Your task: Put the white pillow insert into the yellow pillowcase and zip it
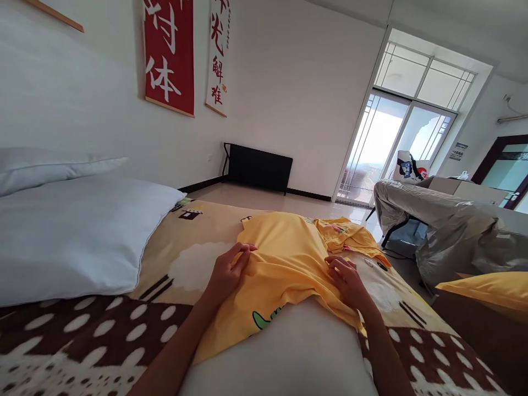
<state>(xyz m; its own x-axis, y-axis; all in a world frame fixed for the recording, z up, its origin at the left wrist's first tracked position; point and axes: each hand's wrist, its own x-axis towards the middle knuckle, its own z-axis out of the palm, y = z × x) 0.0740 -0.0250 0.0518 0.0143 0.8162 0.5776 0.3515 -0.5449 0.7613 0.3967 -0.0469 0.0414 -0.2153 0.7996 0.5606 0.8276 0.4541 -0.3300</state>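
A yellow pillowcase (284,242) with a green cartoon print near its front edge covers the far part of a white pillow (297,346). The pillow's near part lies bare, close to my body. My left hand (231,267) pinches the fabric along the left side, thumb against fingers. On the right side, my right hand (344,275) has its fingers curled onto the pillowcase edge. Just beyond the right hand lies a crumpled yellow cloth (350,236) with a colourful print; whether it is a separate piece, I cannot tell.
All this rests on a patterned brown and cream blanket (193,220). White pillows (82,231) are stacked at left. A yellow pillow-like item (490,289) sits at the right edge by a dark brown surface. Behind it stands plastic-covered furniture (437,209). A black folded panel (259,165) leans by the wall.
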